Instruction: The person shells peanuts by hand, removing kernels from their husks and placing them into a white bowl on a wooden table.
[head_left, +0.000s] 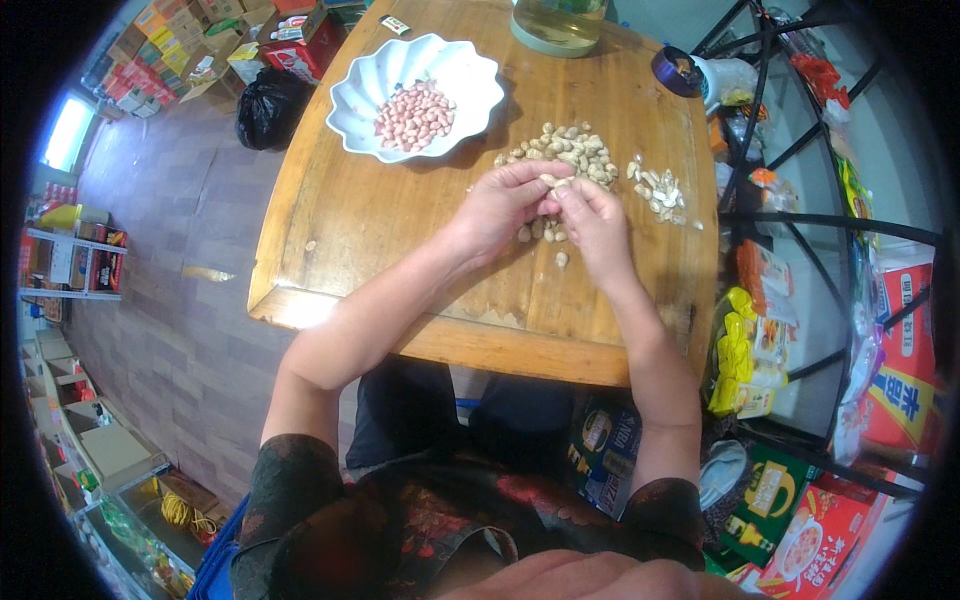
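Note:
My left hand (504, 204) and my right hand (598, 225) meet over a wooden table (420, 262), both gripping one peanut in its shell (553, 181) between thumbs and fingers. Behind and beneath them spreads a heap of unshelled peanuts (581, 150), partly hidden by the hands. One loose peanut (562, 259) lies nearer to me. To the right sits a small pile of broken, empty shells (664, 196). A white scalloped bowl (471, 90) at the left holds shelled pink peanut kernels (415, 116).
At the table's far edge stands a large glass jar (559, 26) of yellowish liquid. A small packet (395, 25) lies near the bowl, and a dark round container (675, 71) is at the far right corner. A black metal rack (795, 217) with packaged goods flanks the right side.

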